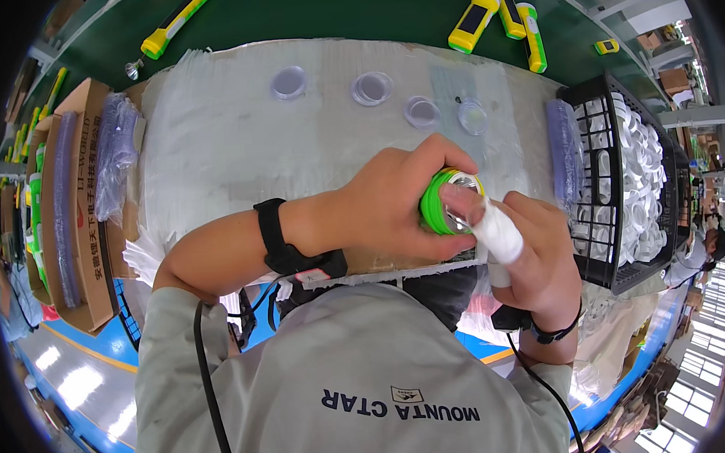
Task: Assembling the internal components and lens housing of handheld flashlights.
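Left hand (395, 208) curled in closed grip, palm down, forearm crossing from lower left, black band on wrist. Right hand (530, 249) just beside it, touching, white-wrapped finger (496, 231) extended toward left fist, black strap on wrist.

Bright, even light; fisheye-bent edges.

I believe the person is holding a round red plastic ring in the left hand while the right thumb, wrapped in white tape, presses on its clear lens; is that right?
Not quite: the round plastic ring is bright green, not red, as the head view shows. The rest holds: the left hand grips it while the white-taped thumb of the right hand presses on the clear lens.
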Demonstrator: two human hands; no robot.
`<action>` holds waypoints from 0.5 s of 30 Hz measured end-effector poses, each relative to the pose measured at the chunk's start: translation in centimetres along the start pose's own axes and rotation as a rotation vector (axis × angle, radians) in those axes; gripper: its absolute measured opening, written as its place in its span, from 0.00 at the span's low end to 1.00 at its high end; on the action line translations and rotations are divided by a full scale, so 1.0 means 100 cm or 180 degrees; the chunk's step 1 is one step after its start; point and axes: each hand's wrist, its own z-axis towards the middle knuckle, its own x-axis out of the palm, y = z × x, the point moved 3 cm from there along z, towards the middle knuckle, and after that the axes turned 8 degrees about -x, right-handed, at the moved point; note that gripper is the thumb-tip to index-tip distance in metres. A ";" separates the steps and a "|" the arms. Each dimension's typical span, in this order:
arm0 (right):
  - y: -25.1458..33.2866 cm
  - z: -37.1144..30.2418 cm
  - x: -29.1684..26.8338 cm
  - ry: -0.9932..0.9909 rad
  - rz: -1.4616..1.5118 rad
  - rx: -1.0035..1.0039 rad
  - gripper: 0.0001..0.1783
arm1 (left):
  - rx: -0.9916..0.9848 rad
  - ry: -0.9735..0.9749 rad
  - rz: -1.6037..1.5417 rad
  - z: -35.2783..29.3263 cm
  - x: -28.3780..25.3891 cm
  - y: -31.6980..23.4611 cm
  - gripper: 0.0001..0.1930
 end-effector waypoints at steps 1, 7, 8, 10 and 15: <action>-0.001 0.001 0.003 0.0141 0.0089 0.0143 0.49 | 0.0012 -0.0028 -0.0041 0.000 -0.001 0.000 0.31; -0.001 0.003 0.001 -0.0006 0.0316 0.0269 0.45 | -0.0200 0.0400 -0.0011 -0.003 0.003 0.001 0.35; -0.001 0.005 0.000 0.0119 0.0303 0.0365 0.43 | -0.0237 0.0365 -0.0098 -0.004 0.002 0.002 0.34; -0.006 0.012 -0.004 0.0011 0.0157 0.0358 0.41 | -0.0244 0.0480 -0.0101 -0.002 -0.003 0.000 0.34; -0.015 0.005 -0.012 -0.0634 -0.0198 0.0437 0.34 | -0.0131 0.0441 -0.0521 -0.006 -0.001 0.010 0.37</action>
